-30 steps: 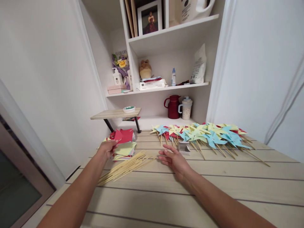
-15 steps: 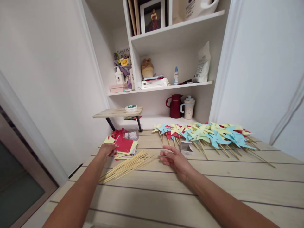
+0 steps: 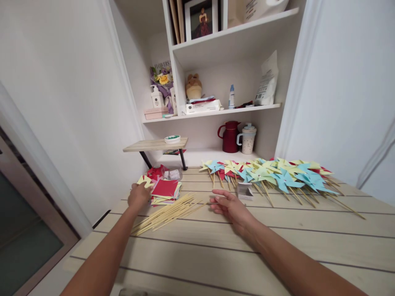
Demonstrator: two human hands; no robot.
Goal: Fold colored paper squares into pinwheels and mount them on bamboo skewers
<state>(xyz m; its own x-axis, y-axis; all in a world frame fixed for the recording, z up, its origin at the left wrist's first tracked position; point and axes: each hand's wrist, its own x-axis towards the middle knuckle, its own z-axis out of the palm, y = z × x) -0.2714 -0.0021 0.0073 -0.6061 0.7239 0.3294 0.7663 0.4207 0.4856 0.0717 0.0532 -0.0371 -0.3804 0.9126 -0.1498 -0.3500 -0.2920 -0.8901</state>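
My left hand (image 3: 138, 196) is at the left of the paper stack, its back toward me, against a yellow cut piece of paper (image 3: 143, 180). Its fingertips are mostly hidden, so a grip cannot be made out. Beside it lies a pile of square coloured paper sheets (image 3: 166, 188), a red one on top. Just in front of the pile, thin wooden sticks (image 3: 168, 213) lie loosely bunched at a slant. My right hand (image 3: 226, 207) hovers or rests over the table with fingers apart and nothing in them, close to the sticks' right ends.
Finished paper pinwheels on sticks (image 3: 265, 172) cover the back right of the table. A small open box (image 3: 245, 191) stands beyond my right hand. Red paper pieces (image 3: 156, 171) and a clear container (image 3: 172, 173) sit by a low wooden stand (image 3: 154, 144).
My left hand has moved off the edge of the square stack, slightly back and left to the yellow piece. The red sheet now lies squarer on the stack. My right hand keeps its pose.
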